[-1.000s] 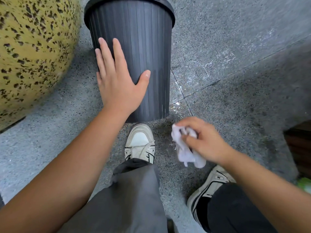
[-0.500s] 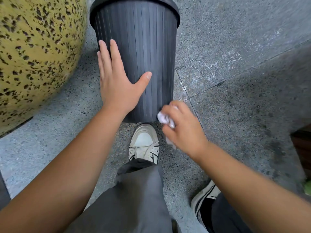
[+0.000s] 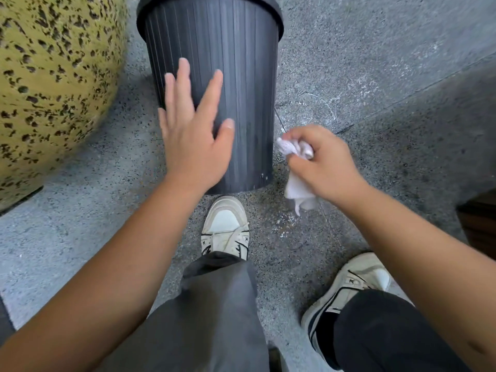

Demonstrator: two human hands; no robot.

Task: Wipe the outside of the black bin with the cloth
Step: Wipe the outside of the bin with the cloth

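We stand over a ribbed black bin (image 3: 241, 84) upright on a speckled grey stone floor (image 3: 375, 63), beside a yellow spotted boulder (image 3: 53, 84). Our left hand (image 3: 193, 140) lies flat on the bin's near wall, fingers (image 3: 185, 84) straight and spread. Our right hand (image 3: 324, 165), just right of the bin's lower edge, has its fingers curled around a crumpled white cloth (image 3: 295, 167) whose tail hangs below the fist. White sneakers (image 3: 225, 226) point at the bin's base.

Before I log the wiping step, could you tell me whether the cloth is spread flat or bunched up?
Bunched up. The white cloth is crumpled in the right hand, a loose end hanging below, beside the black bin.
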